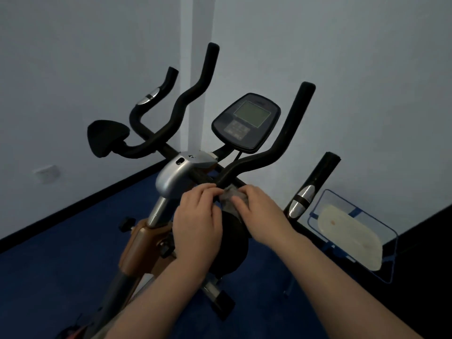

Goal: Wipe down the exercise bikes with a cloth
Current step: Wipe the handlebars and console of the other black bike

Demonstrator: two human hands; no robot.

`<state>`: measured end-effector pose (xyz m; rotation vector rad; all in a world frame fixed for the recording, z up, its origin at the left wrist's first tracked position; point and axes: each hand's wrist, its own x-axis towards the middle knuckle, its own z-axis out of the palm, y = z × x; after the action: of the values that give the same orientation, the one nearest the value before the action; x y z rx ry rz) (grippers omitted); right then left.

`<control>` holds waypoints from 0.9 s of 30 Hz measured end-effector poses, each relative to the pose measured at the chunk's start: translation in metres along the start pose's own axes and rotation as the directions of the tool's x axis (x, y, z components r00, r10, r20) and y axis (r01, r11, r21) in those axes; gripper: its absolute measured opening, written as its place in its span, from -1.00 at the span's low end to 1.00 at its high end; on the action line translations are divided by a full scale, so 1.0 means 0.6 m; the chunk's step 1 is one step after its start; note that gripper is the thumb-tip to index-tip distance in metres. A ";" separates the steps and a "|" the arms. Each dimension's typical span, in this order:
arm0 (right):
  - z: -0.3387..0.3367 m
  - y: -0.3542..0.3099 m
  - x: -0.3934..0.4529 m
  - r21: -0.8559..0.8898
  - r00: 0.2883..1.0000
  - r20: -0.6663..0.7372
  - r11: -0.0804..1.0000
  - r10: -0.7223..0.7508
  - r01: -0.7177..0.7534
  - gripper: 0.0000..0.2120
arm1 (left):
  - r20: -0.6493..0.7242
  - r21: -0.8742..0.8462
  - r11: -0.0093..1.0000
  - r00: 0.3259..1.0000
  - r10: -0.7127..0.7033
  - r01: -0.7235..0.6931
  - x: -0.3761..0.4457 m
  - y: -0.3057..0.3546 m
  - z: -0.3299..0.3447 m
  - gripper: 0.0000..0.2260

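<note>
An exercise bike (181,172) with black handlebars, a silver stem cover and an orange-brown frame fills the middle of the head view. Its console (245,122) with a grey screen sits above the bars. A small grey cloth (228,198) is bunched at the base of the right handlebar, above a black elbow pad. My left hand (198,223) and my right hand (259,211) meet there, and both pinch the cloth with curled fingers. Most of the cloth is hidden under my fingers.
A blue-framed mesh rack (391,241) with a pale pad stands at the right against the wall. The floor is dark blue carpet (49,277). White walls meet in a corner behind the bike, with a wall socket (46,172) low on the left.
</note>
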<state>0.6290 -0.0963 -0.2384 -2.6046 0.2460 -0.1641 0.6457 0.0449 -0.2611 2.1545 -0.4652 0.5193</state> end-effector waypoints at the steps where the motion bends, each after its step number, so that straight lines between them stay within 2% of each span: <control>1: 0.000 0.000 0.007 -0.030 0.999 0.053 1.000 -0.003 0.005 -0.67 | 0.004 0.022 1.000 1.000 -0.010 0.009 0.001 0.001 0.001 -0.74; 5: -0.010 -0.010 0.044 -0.170 0.957 0.289 0.983 -0.017 0.069 -0.59 | 0.036 0.065 0.998 0.999 0.004 -0.006 0.000 0.001 0.002 -0.74; 7: -0.017 -0.013 0.059 -0.145 0.928 0.373 0.988 -0.002 0.060 -0.55 | 0.040 0.071 0.997 0.999 0.010 -0.013 -0.003 0.001 0.001 -0.74; 9: -0.021 -0.014 0.067 -0.122 0.917 0.400 0.991 -0.001 0.054 -0.53 | 0.041 0.072 0.997 0.999 0.015 -0.018 -0.004 0.001 0.000 -0.74; 19: -0.006 -0.004 0.043 -0.216 0.958 0.278 0.968 -0.066 0.129 -0.65 | 0.046 0.044 0.997 0.997 0.064 -0.066 -0.006 -0.006 0.003 -0.74; 24: -0.018 0.026 -0.001 -0.452 0.966 0.193 0.858 -0.174 0.245 -0.61 | 0.026 0.042 0.996 0.997 0.078 -0.079 -0.005 -0.006 0.006 -0.74; 27: -0.026 0.039 -0.017 -0.503 0.953 0.167 0.809 -0.254 0.304 -0.63 | 0.060 -0.017 0.999 0.998 0.032 -0.031 -0.002 0.000 0.001 -0.74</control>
<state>0.6135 -0.1215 -0.2374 -3.1792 -0.1603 -0.0848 0.6446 0.0447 -0.2620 2.1552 -0.5354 0.4677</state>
